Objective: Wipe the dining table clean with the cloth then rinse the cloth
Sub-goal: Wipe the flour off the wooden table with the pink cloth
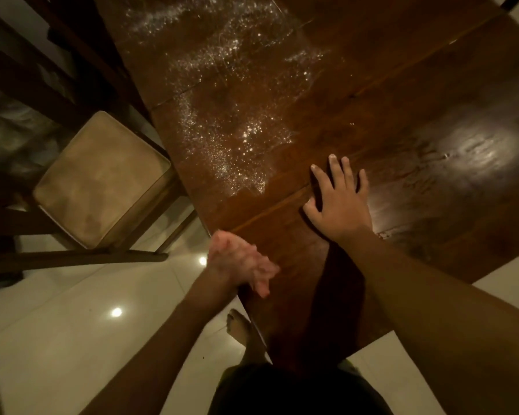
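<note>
You are pressing your right hand (340, 202) flat, fingers spread, on the dark glossy wooden desk (372, 94), beside a grainy white powder (222, 139) scatter. Your left hand (240, 262) is hovering cupped at the desk's edge, blurred; no cloth is showing.

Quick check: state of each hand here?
Left hand: at the table edge, blurred; grip and contents cannot be told.
Right hand: open, flat on the table, holding nothing.

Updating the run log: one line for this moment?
left hand: at table edge, blurred | right hand: flat on table | powder: unwiped | cloth: unseen
</note>
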